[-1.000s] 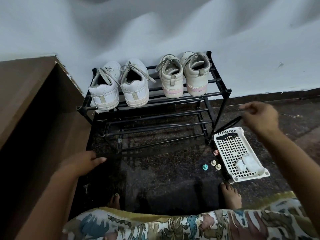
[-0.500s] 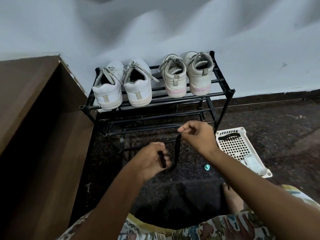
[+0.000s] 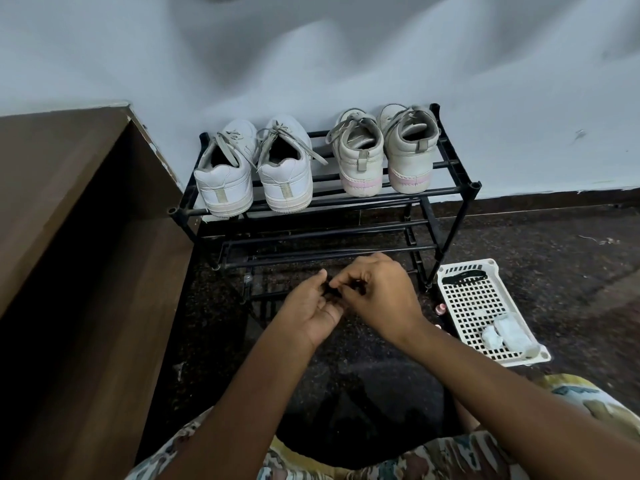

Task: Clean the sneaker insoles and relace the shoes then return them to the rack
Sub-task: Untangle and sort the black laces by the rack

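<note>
- The left hand (image 3: pixel 311 313), palm up, and the right hand (image 3: pixel 377 292) met low in front of the black metal tube rack (image 3: pixel 460 216). Each pinched a small black item (image 3: pixel 334 292) between thumb and fingertips. What the item was could not be told.
- The white low-top lace-up sneakers (image 3: pixel 225 181) and the cream high-top sneakers with pink sole stripes (image 3: pixel 360 164) stood heels outward on the rack's top tier, well apart from both hands.
- The task looked barely begun: no shoe was off the rack and no insole was out.
- The next move would likely call for letting go of the black item, then lifting one sneaker down by its heel.
- A white perforated plastic basket (image 3: pixel 491 263) sat on the dark speckled floor (image 3: pixel 554 254) right of the rack. It held crumpled white wads (image 3: pixel 509 336). A small pink cap (image 3: pixel 440 309) lay just beside it.
- A brown wooden panel (image 3: pixel 69 202) stood just beside the rack's left end and might crowd a reach for the leftmost sneaker.
</note>
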A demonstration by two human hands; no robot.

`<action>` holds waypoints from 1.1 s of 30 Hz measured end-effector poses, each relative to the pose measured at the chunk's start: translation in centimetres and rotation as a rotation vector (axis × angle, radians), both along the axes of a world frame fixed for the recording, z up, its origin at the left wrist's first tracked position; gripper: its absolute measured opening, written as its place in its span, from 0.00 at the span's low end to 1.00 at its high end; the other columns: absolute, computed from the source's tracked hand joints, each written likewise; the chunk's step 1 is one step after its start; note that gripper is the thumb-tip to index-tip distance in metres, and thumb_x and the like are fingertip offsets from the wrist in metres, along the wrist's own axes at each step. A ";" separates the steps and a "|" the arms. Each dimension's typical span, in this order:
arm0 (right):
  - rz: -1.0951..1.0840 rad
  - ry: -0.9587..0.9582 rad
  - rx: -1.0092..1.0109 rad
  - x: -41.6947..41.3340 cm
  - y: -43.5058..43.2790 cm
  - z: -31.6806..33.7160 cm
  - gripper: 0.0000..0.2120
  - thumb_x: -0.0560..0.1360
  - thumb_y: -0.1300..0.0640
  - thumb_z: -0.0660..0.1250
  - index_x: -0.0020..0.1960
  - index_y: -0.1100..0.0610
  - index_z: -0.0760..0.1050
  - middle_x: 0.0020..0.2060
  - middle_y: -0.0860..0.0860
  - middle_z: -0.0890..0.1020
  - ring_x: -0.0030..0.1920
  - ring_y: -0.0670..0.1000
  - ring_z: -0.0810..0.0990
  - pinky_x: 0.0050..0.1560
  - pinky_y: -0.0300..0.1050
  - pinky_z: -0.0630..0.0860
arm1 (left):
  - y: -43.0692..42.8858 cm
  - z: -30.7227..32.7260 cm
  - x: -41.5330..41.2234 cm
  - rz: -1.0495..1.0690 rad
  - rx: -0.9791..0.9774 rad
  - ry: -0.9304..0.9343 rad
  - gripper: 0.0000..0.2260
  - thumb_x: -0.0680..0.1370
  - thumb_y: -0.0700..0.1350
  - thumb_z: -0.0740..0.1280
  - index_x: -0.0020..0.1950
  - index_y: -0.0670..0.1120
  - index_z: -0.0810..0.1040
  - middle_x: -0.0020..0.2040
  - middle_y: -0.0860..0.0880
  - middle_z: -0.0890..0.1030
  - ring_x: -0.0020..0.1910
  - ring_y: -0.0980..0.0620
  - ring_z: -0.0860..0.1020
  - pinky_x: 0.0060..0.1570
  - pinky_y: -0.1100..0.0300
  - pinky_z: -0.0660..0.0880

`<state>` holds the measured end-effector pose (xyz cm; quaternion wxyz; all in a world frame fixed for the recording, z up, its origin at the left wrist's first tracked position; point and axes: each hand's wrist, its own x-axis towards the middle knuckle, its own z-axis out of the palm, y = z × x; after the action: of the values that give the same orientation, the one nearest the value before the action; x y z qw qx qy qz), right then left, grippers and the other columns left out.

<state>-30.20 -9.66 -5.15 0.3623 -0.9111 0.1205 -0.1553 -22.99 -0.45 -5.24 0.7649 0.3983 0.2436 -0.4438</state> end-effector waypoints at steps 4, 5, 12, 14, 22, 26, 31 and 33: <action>-0.050 0.003 -0.049 -0.1 0.0 -0.1 0.09 0.70 0.62 0.71 0.44 0.49 0.83 0.42 0.43 0.83 0.46 0.47 0.79 0.44 0.48 0.78 | -0.4 -0.4 0.0 0.091 0.059 -0.023 0.08 0.82 0.34 0.54 0.46 0.34 0.70 0.45 0.38 0.73 0.42 0.47 0.74 0.54 0.54 0.70; -0.052 -0.008 -0.050 -0.2 0.1 -0.1 0.08 0.70 0.62 0.70 0.44 0.50 0.83 0.42 0.43 0.83 0.45 0.47 0.80 0.44 0.48 0.79 | -0.5 -0.5 -0.1 0.100 0.072 -0.035 0.08 0.82 0.34 0.54 0.46 0.35 0.70 0.44 0.38 0.73 0.42 0.47 0.74 0.53 0.54 0.71; -0.052 -0.055 -0.016 -0.2 0.1 0.3 0.08 0.70 0.66 0.70 0.42 0.55 0.82 0.39 0.47 0.80 0.37 0.44 0.78 0.39 0.40 0.77 | -0.3 -1.5 0.7 0.160 0.085 -0.082 0.05 0.80 0.33 0.57 0.49 0.34 0.72 0.53 0.35 0.74 0.45 0.45 0.76 0.52 0.50 0.72; -0.051 -0.066 0.004 -0.2 0.1 0.3 0.08 0.70 0.67 0.70 0.43 0.56 0.82 0.39 0.48 0.80 0.38 0.44 0.78 0.39 0.39 0.76 | -0.3 -1.5 0.9 0.160 0.081 -0.095 0.04 0.80 0.32 0.58 0.49 0.35 0.72 0.56 0.35 0.73 0.45 0.45 0.76 0.48 0.51 0.75; 0.198 -0.070 -0.254 -0.1 0.1 -0.2 0.07 0.72 0.63 0.64 0.43 0.61 0.81 0.41 0.52 0.78 0.34 0.52 0.79 0.33 0.44 0.78 | -0.1 -1.6 1.0 0.089 0.089 -0.131 0.06 0.79 0.32 0.60 0.43 0.37 0.73 0.42 0.42 0.73 0.39 0.51 0.73 0.29 0.66 0.77; 0.348 -0.034 -0.319 -0.2 -0.3 -0.1 0.08 0.69 0.59 0.68 0.46 0.62 0.79 0.44 0.54 0.77 0.37 0.52 0.79 0.35 0.42 0.77 | 0.2 -1.5 1.4 0.066 0.100 -0.131 0.06 0.79 0.33 0.59 0.44 0.38 0.72 0.41 0.43 0.73 0.38 0.51 0.74 0.31 0.63 0.78; 0.315 -0.105 -0.293 -0.1 -0.5 -0.4 0.05 0.71 0.60 0.68 0.44 0.62 0.80 0.42 0.54 0.78 0.37 0.51 0.79 0.35 0.44 0.78 | 0.3 -0.9 0.7 0.053 0.079 -0.111 0.06 0.79 0.32 0.59 0.43 0.37 0.73 0.43 0.41 0.74 0.41 0.49 0.75 0.32 0.63 0.78; 0.243 -0.114 -0.198 0.0 -0.6 -0.3 0.03 0.71 0.63 0.70 0.44 0.61 0.80 0.42 0.52 0.79 0.38 0.50 0.80 0.38 0.46 0.79 | 0.3 -0.7 0.6 0.081 0.069 -0.089 0.05 0.78 0.31 0.60 0.44 0.36 0.73 0.46 0.39 0.75 0.44 0.49 0.75 0.43 0.63 0.78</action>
<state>-30.24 -10.27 -5.45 0.2930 -0.9400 -0.0274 -0.1728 -22.43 -0.17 -5.94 0.7780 0.4337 0.2406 -0.3857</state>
